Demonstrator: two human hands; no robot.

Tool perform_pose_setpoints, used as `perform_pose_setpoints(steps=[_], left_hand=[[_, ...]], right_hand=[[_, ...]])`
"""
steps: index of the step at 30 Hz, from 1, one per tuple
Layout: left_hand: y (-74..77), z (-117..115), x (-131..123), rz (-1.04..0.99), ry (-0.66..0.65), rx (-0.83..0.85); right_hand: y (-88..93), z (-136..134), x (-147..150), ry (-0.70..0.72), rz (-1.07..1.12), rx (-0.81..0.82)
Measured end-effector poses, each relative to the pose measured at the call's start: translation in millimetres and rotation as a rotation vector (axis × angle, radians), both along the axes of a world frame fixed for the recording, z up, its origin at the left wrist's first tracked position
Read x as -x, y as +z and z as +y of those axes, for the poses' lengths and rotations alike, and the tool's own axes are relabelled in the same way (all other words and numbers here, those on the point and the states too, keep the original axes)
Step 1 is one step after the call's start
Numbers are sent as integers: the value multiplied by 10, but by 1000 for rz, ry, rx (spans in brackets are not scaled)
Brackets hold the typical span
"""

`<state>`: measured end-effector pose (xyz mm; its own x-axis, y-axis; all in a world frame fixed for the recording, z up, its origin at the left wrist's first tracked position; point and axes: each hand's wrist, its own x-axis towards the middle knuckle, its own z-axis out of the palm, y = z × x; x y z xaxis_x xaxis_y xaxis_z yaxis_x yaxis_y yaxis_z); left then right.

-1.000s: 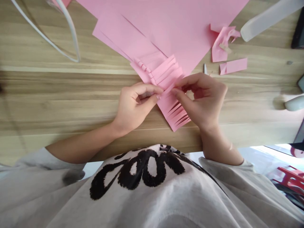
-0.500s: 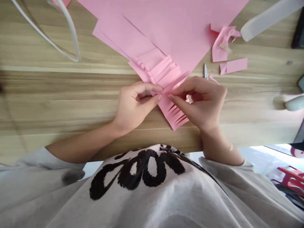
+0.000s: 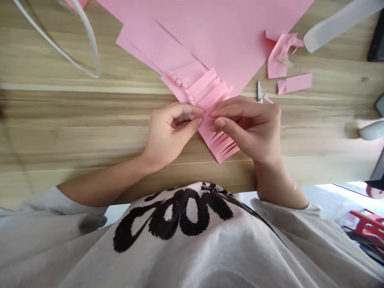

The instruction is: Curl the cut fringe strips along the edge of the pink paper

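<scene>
A pink paper band cut into a fringe of narrow strips [image 3: 210, 94] lies on the wooden table [image 3: 60, 120] in front of me. My left hand [image 3: 171, 132] pinches one strip of the fringe between thumb and forefinger. My right hand [image 3: 249, 124] pinches the same strip right beside it, fingertips almost meeting. A few strips at the band's far end are rolled into small curls [image 3: 180, 84]. More cut strips [image 3: 225, 148] stick out below my right hand near the table edge.
A large pink sheet [image 3: 216, 32] covers the far middle of the table. Pink scraps [image 3: 285, 52] and a strip [image 3: 295, 83] lie at the right, with small scissor tips [image 3: 259, 91] showing. A white looped cable [image 3: 87, 44] lies far left. A white object [image 3: 339, 22] is far right.
My right hand has moved left and closed in on the strip, fingertips now next to my left thumb. The fringe has shifted slightly left. My left hand stays put.
</scene>
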<state>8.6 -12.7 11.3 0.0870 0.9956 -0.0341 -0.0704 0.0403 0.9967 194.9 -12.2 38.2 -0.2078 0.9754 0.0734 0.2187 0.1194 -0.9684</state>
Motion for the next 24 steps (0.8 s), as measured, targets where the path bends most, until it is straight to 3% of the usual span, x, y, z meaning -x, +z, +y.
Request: perform_pose_setpoints(steps=[15,24], left_hand=[[0,-4,13,40,-33,11],[-40,-8,15,21,-31,-88]], right_hand=[[15,-2,-18,16,-56,40],[29,5,3,7,-88,11]])
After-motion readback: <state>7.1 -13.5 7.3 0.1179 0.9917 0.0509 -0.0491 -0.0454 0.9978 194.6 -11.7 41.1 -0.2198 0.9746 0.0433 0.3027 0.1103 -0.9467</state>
